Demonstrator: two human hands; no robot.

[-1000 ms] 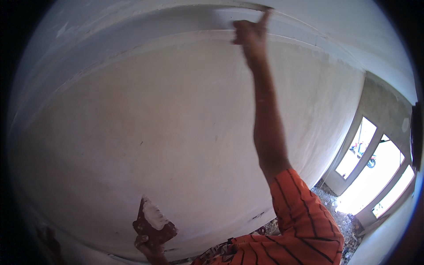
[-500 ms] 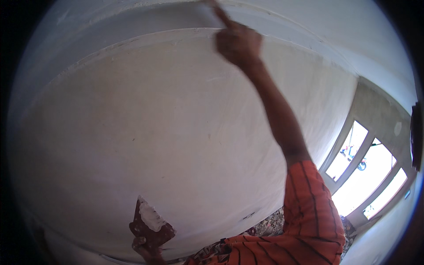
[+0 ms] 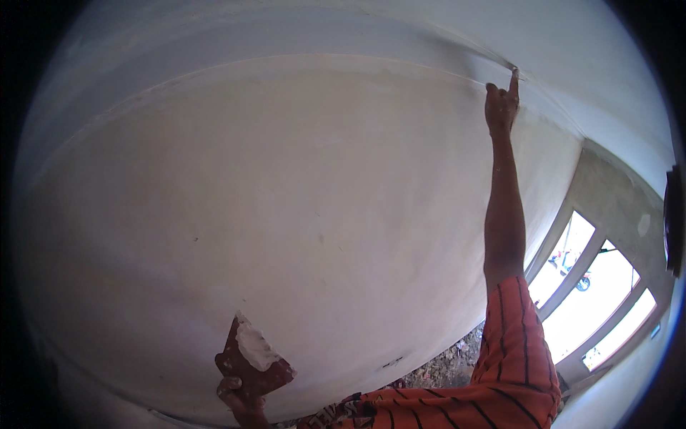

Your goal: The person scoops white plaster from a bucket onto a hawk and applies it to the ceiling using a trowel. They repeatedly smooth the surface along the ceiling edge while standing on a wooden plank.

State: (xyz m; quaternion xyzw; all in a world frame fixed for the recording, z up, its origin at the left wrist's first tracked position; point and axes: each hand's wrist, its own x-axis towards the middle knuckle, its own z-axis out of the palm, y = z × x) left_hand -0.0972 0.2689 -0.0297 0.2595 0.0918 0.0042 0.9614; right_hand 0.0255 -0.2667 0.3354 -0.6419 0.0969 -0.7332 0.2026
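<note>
My right hand (image 3: 502, 107) is raised at the upper right, its index finger stretched up to touch the groove of the pale cornice (image 3: 400, 39) and its other fingers bent; I see no tool clearly in it. My left hand (image 3: 239, 397), low on the left, grips a dark reddish-brown flat board (image 3: 243, 372) by its lower edge. A thick patch of white putty (image 3: 254, 342) lies on the board. Behind both hands is the large plastered wall (image 3: 321, 214), pale and faintly mottled.
At the right a grey end wall (image 3: 614, 186) has three bright openings, with a parked scooter (image 3: 580, 279) visible outside. A strip of rubble-strewn floor (image 3: 450, 361) shows below the wall. The pale ceiling (image 3: 586, 64) curves overhead; a dark edge (image 3: 670, 222) stands at the far right.
My right hand swung left along the cornice half a second ago and is now farther right, its arm more upright. My left hand and the board have shifted only slightly.
</note>
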